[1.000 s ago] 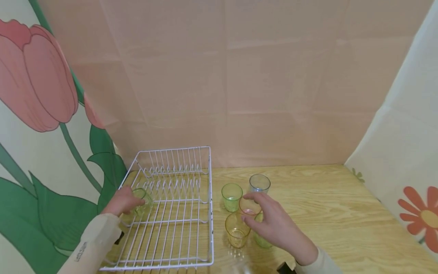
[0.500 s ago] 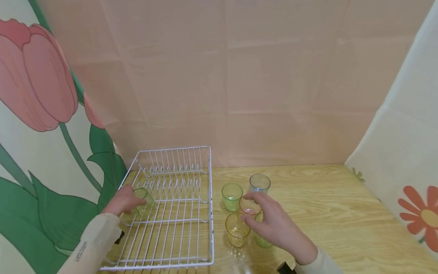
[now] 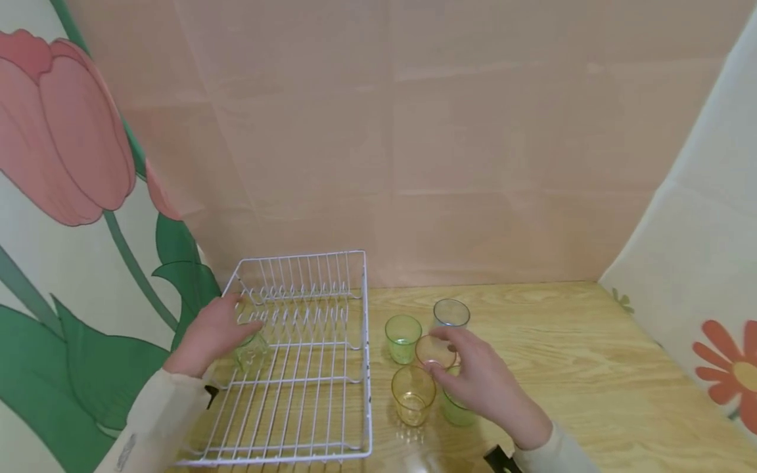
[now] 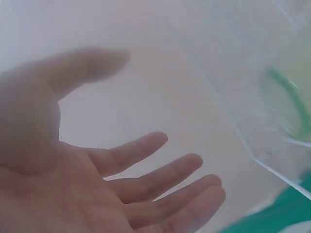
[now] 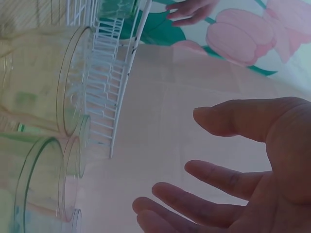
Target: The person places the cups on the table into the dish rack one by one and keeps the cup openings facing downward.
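Note:
My left hand (image 3: 213,332) is just above a clear green glass (image 3: 253,358) that sits in the white wire dish rack (image 3: 368,387), towards its left side. In the left wrist view the fingers and thumb are spread apart, with that glass off to the right. Over the group of glasses on the table hovers my right hand (image 3: 481,378), thumb and fingers parted near the rim of a pink glass (image 3: 434,358). Around it stand a yellow glass (image 3: 412,397), a green glass (image 3: 403,345), another green glass (image 3: 458,412) partly under the hand, and a bluish glass (image 3: 451,314).
The rack has upright plate wires at its far end. The glasses stand to its right on the wood-grain table (image 3: 544,348). A pinkish cloth (image 3: 378,144) hangs behind, and a tulip-printed panel (image 3: 77,144) borders the left side.
My left hand has let go of the green glass and risen, its fingers opening; the glass stays in the rack. The right hand has shifted slightly, still above the glasses.

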Demonstrator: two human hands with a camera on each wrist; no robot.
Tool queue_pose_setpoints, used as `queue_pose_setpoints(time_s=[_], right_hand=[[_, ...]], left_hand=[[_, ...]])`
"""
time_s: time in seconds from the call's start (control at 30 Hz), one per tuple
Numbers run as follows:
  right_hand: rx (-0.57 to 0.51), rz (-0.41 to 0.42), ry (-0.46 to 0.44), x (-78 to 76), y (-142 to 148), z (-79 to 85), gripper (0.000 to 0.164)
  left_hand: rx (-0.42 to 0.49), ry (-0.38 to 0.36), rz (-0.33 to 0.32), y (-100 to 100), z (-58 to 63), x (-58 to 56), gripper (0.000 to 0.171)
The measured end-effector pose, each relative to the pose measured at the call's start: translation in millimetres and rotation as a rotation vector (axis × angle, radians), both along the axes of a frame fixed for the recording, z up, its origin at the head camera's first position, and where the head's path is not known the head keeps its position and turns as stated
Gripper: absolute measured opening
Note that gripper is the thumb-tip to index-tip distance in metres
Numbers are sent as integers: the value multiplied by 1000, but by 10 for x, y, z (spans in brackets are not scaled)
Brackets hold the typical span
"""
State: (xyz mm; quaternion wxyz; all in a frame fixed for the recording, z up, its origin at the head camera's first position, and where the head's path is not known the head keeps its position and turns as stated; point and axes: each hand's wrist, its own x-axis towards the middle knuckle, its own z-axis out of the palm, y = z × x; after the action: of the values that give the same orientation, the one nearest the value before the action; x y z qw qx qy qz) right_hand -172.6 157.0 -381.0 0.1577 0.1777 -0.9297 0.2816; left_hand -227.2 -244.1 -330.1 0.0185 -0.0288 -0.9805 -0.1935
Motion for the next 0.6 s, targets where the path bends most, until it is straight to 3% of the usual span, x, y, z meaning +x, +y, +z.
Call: queue_pose_setpoints(time_s=[0.13, 0.27, 0.6], right_hand=[[7, -20, 7, -49, 46, -13, 46], [9, -52, -13, -98, 111, -17, 44], [68, -141, -97, -211, 274, -95, 42]], left_hand=[[10, 79, -59, 263, 94, 167, 58], [-2, 143, -116, 498, 132, 313, 55], [135, 143, -200, 843, 217, 699, 47]])
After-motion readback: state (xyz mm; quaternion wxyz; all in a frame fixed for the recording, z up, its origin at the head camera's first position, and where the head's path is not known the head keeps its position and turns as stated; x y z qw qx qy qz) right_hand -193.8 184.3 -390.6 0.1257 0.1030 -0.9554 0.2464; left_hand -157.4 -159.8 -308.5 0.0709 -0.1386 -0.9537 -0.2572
